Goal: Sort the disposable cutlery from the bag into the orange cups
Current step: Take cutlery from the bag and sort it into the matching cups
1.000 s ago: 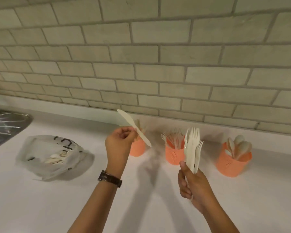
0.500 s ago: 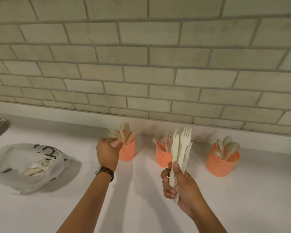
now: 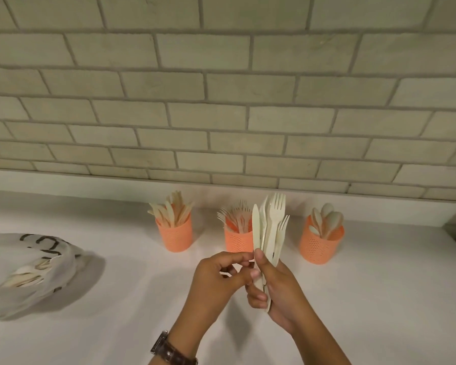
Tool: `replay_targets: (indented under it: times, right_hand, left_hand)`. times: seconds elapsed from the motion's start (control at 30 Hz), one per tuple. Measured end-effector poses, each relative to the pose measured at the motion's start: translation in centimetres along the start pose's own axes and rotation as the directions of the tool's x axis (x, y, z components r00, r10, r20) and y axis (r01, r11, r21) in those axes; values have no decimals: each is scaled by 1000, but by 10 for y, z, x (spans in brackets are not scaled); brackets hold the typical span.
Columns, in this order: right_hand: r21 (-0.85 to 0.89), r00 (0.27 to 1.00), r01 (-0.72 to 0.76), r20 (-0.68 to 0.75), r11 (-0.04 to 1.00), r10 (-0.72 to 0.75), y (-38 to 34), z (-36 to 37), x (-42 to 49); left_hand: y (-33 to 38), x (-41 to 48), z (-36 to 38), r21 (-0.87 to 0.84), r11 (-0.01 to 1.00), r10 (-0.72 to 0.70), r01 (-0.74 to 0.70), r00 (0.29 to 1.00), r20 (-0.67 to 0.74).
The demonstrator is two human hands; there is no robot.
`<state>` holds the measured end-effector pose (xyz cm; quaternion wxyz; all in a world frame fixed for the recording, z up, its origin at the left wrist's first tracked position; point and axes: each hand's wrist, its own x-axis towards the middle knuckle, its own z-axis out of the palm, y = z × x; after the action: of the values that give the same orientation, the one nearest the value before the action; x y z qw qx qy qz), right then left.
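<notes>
Three orange cups stand in a row by the wall: the left cup (image 3: 174, 237) holds knives, the middle cup (image 3: 237, 239) holds forks, the right cup (image 3: 318, 246) holds spoons. My right hand (image 3: 277, 288) grips a bundle of cream cutlery (image 3: 269, 227), forks and a knife, upright in front of the middle cup. My left hand (image 3: 216, 275) has come to the bundle and its fingertips pinch the knife at the bundle's left side. The translucent bag (image 3: 24, 270) lies at the left with more cutlery inside.
A white counter (image 3: 366, 312) runs under everything, with a brick-tiled wall (image 3: 221, 114) right behind the cups. A dark edge shows at the far right of the counter.
My left hand dropped its knife into the left cup, then moved right to the bundle in my right hand. The view shifted right; the sink is out of frame.
</notes>
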<state>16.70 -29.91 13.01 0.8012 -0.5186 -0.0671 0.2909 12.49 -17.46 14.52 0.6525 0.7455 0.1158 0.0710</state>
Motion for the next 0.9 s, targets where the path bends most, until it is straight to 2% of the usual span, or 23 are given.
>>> replay_targets:
  times: [0.23,0.37,0.53,0.6,0.67,0.77,0.83,0.9]
  right_hand:
    - [-36,998,-21,60,999,24,-5,5,-4]
    - [-45,998,-2,68,999,5,-8,6,-2]
    - [-106,998,-14,67,994,21,-6,6,-1]
    - [-129,998,-18,63,991,27,-5,5,-1]
    - [-144,998,-26,56,989,34,-4,4,-1]
    - [-170,998,-19,60,985,29,-3,3,-1]
    - [-199,995,5,103,980,16,-1,4,-1]
    - [-253,989,44,150,966,-6,1,5,-2]
  left_hand:
    - [11,2,-3,-135,987,-77,91,991,105]
    - [19,7,-9,-159,982,-75,102,984,164]
    - [27,15,-15,-46,998,-42,49,990,134]
    - [28,20,-19,-15,997,-69,71,990,126]
    - [32,23,-25,-56,983,-164,177,968,188]
    - [39,22,-35,-270,870,-282,413,865,415]
    - [41,22,-39,-375,774,-327,510,829,453]
    - [41,23,-41,-391,745,-380,540,826,417]
